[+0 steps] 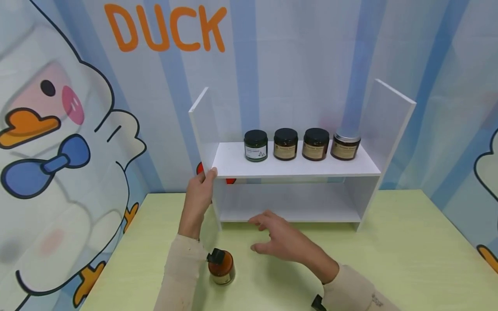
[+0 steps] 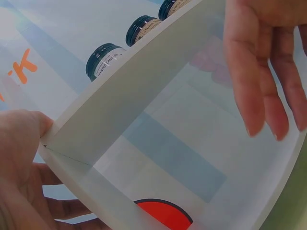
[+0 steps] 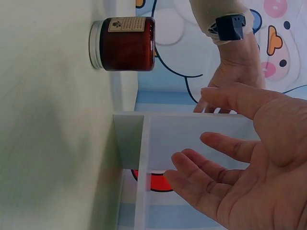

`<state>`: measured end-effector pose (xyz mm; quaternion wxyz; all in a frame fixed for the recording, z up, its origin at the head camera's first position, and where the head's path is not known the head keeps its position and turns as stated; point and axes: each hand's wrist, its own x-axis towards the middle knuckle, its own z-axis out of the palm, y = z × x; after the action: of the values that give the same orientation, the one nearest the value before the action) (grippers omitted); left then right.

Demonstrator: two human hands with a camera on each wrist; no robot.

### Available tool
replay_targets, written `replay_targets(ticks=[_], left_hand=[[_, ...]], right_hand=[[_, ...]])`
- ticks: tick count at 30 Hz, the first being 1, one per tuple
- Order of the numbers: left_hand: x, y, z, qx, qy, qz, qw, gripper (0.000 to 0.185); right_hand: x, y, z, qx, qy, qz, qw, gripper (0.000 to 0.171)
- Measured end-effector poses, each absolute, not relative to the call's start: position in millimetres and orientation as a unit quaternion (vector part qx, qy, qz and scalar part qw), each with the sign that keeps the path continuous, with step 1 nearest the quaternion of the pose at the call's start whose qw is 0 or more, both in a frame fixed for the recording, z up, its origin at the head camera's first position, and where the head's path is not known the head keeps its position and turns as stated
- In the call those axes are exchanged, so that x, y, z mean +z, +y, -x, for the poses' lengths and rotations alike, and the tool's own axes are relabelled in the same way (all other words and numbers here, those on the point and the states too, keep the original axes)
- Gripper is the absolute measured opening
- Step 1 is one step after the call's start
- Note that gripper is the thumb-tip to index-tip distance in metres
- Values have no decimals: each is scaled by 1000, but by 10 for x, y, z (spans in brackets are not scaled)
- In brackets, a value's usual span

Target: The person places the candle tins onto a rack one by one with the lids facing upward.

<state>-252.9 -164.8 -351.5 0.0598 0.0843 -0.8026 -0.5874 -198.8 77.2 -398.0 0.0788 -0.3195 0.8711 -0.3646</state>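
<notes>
We note four jars [image 1: 300,144] already on the white shelf [image 1: 295,166], one amber jar [image 1: 221,268] left on the counter [image 1: 408,259]; left hand [image 1: 200,194] grips the shelf's left corner, right hand [image 1: 282,237] hovers spread, holding nothing.

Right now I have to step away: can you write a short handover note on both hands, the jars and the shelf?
Left hand: grips the front left corner of the white shelf unit, thumb on the upper board's edge.
Right hand: open, holds nothing, hovers in front of the lower compartment.
On the upper board: four jars in a row, upright.
On the green table: one amber jar, beside the left forearm, untouched.
Done: four jars shelved.
Left: probably that amber jar; the lower compartment looks empty.
</notes>
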Motion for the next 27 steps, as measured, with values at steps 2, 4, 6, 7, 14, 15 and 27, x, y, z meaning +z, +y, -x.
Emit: replay_targets(ticks=[2,4,6,7,14,15,27], left_hand=[[-3516,-1647,2530,-589,-801,-85,59,64],[-3514,-1647,2531,-591,-800,-86,58,63],[-3510,-1646,2535,-593,-799,-87,57,64],[-3508,-1648,2535,-594,-798,-86,56,64],[-3495,-1641,2532,-597,-796,-85,58,64],[-3496,-1641,2531,-596,-796,-86,58,64],[-3526,-1641,2511,-591,-798,-89,70,58]], right_hand=[[-4006,742,1977,-359,872,323,87,55],[-4037,713,1969,-354,872,326,93,57],[-4067,688,1963,-352,870,329,99,56],[-4082,676,1961,-353,869,331,102,55],[-4184,607,1929,-349,863,345,120,56],[-4198,593,1922,-349,862,348,122,57],[-4350,377,1855,-335,860,349,163,62]])
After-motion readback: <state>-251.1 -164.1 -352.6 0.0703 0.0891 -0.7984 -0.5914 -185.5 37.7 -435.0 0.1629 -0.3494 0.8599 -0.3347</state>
